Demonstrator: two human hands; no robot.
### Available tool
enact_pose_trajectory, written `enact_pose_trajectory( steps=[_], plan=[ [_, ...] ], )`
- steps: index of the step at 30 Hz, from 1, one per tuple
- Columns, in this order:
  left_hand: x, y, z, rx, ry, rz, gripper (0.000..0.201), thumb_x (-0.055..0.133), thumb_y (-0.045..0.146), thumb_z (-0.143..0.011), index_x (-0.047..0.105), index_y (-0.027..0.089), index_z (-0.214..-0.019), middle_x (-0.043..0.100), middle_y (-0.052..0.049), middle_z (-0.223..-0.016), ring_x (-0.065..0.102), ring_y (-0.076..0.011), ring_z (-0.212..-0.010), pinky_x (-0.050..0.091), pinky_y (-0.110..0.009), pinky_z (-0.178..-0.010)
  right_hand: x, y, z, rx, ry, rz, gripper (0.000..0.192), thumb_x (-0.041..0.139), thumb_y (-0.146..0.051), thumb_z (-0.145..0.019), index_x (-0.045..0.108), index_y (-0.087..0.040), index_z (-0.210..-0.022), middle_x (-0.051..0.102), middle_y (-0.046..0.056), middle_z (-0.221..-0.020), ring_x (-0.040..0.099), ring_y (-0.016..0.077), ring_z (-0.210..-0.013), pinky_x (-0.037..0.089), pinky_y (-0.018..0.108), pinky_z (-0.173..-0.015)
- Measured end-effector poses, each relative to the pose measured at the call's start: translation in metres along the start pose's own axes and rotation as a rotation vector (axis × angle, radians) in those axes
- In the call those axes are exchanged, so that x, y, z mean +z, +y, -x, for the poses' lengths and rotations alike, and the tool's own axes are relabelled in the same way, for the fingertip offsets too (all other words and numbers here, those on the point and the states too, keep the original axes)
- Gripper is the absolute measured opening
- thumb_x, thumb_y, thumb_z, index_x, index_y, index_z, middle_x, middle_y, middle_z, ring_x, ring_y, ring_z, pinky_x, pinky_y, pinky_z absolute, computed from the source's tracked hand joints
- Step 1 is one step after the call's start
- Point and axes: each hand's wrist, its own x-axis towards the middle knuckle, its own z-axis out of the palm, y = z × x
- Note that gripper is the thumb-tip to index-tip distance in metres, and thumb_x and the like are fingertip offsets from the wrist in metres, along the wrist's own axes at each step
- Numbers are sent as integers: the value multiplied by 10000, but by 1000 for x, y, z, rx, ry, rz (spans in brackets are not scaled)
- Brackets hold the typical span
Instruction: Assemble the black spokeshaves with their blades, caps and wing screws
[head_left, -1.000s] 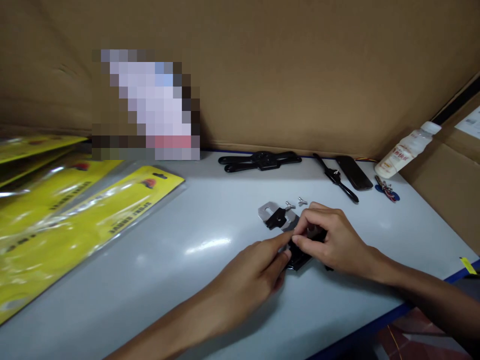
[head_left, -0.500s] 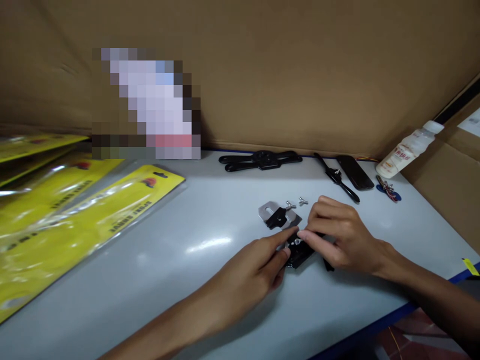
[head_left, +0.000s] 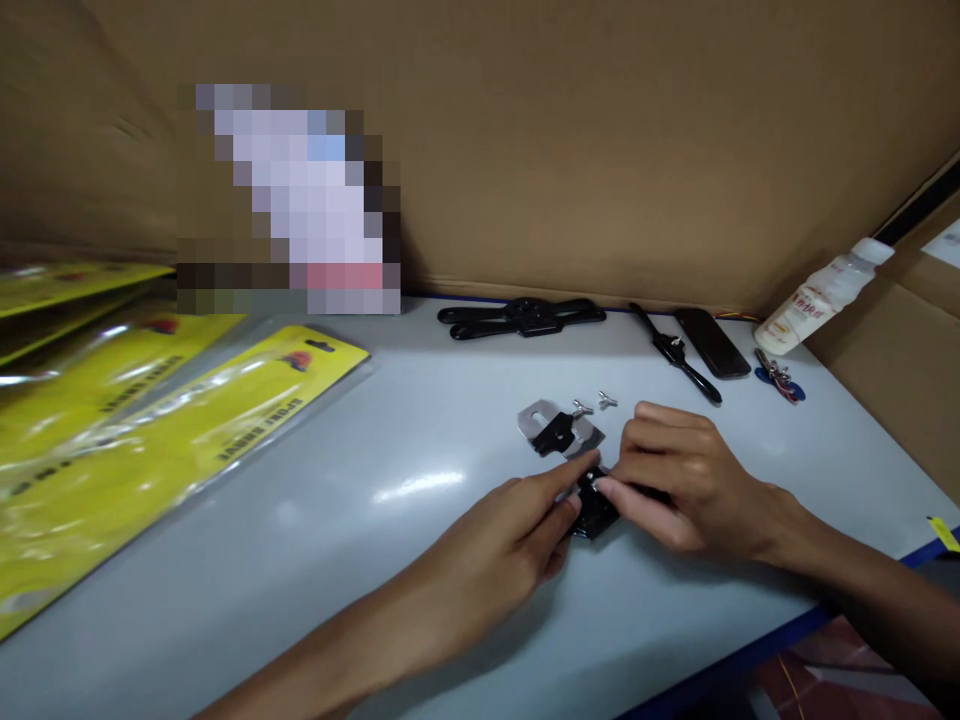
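Note:
My left hand [head_left: 506, 545] and my right hand [head_left: 686, 480] meet over a small black metal part [head_left: 594, 510] lying on the pale table [head_left: 360, 560]. Fingertips of both hands pinch it, and the right fingers sit on a small screw at its top. Just behind it lies a silver plate with a black bracket [head_left: 556, 432] on it. Two silver wing screws [head_left: 594, 404] lie loose beside that plate.
Yellow bagged packages [head_left: 142, 440] cover the table's left side. At the back lie a black double-arm part [head_left: 521, 317], a thin black tool [head_left: 679, 362], a dark flat case [head_left: 712, 343], keys [head_left: 780, 382] and a leaning white bottle [head_left: 821, 297]. Cardboard walls [head_left: 600, 150] close the back and right.
My right hand has shifted slightly right and lowered its fingers onto the black part. My left hand keeps its pinch almost unmoved.

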Motion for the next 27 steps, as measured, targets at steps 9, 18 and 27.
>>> enact_pose_trajectory(
  steps=[9,18,27],
  plan=[
    [2,-4,1,-11,50,-123,357,336,409,-968,538,162,-1130,414,74,-573,395,-120,-526,311,-248,-519,0,-2,0,-33,8,15,340,517,-174,-947,665,-138,-643,536,23,-601,413,140,-585,388,289,-584],
    [1,-4,2,34,17,-145,339,317,380,-985,564,172,-1090,416,74,-595,377,-103,-528,325,-240,-546,0,-2,0,-1,11,37,365,493,-181,-956,653,-150,-630,537,17,-591,398,137,-583,373,278,-573],
    [2,-7,4,22,46,-101,451,345,378,-986,498,150,-1344,449,60,-641,387,-110,-567,324,-229,-542,-1,-2,0,-57,48,102,308,488,-185,-974,732,-137,-792,554,12,-603,411,140,-580,383,275,-588]
  ],
)
